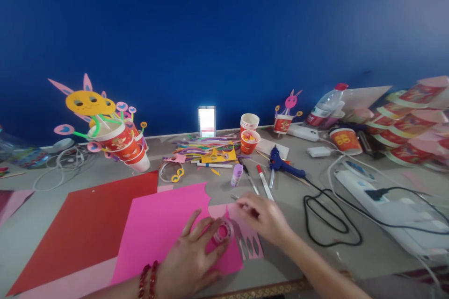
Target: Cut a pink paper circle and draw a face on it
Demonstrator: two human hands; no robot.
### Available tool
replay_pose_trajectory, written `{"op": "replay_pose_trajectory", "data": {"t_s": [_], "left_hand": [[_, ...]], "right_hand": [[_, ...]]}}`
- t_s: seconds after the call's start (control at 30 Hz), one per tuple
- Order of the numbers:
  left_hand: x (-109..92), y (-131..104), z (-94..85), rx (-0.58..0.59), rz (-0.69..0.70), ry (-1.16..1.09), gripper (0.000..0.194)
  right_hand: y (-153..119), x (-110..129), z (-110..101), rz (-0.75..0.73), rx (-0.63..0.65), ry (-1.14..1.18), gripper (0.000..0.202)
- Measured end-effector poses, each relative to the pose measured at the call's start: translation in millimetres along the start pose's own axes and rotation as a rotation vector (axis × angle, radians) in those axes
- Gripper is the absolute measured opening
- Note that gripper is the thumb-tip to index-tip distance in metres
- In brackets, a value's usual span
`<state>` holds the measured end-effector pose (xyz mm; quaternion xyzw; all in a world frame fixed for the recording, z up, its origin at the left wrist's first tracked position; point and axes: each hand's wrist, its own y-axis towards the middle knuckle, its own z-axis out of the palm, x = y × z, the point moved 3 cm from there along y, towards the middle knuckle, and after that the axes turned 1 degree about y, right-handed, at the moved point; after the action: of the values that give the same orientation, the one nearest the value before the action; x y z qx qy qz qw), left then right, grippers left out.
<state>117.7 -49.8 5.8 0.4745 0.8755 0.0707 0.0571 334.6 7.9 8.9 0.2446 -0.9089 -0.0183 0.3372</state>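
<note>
My left hand (pixel 196 250), with red beads at the wrist, lies over the magenta paper sheet (pixel 161 224). Its fingers and thumb hold a small pink ring, like a tape roll (pixel 223 232), flat near the sheet's right side. My right hand (pixel 263 217) is curled just right of the ring. A thin grey tip shows beside its fingertips, but what they hold is mostly hidden. Under and beside that hand is a pale pink paper (pixel 250 233) with long oval cut-outs near its lower edge.
Red paper (pixel 94 215) lies at left. Behind are paper-cup figures (pixel 115 135), coloured stems (pixel 189 147), a glue stick (pixel 237 175), a marker (pixel 264 182) and a cup of scraps (pixel 249 142). A blue glue gun (pixel 286 166), its black cord and a power strip (pixel 393 215) occupy the right.
</note>
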Motion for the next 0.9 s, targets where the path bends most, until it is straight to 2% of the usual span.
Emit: {"op": "replay_pose_trajectory", "data": {"t_s": [0.07,0.13,0.23,0.3,0.47,0.7,0.8,0.9], "left_hand": [[0.7,-0.4,2.2,-0.020,-0.007,-0.003,0.053],[0.9,0.1,3.0,-0.025,-0.008,-0.005,0.054],[-0.1,1.5,1.5,-0.006,-0.003,0.001,0.056],[-0.8,1.8,0.1,0.014,-0.010,0.006,0.056],[-1.3,0.2,1.2,0.019,-0.020,-0.007,0.056],[0.1,-0.3,1.3,-0.052,-0.017,-0.050,0.054],[0.8,-0.2,0.3,-0.053,-0.018,-0.054,0.055],[1.1,0.0,-0.3,-0.041,-0.012,-0.055,0.054]], "right_hand": [[7.8,-12.0,-19.3,0.138,-0.076,-0.206,0.023],[20.3,-25.2,-32.2,0.261,-0.073,-0.441,0.019],[46.6,-42.4,-32.5,0.350,0.034,-0.583,0.021],[65.3,-50.3,-26.5,0.383,0.033,-0.582,0.023],[92.7,-59.1,-16.6,0.441,-0.003,-0.464,0.011],[84.7,-63.1,-36.9,0.380,-0.178,-0.060,0.011],[81.2,-64.9,-38.6,0.357,-0.213,0.129,0.019],[78.0,-65.4,-38.6,0.345,-0.219,0.209,0.025]]}}
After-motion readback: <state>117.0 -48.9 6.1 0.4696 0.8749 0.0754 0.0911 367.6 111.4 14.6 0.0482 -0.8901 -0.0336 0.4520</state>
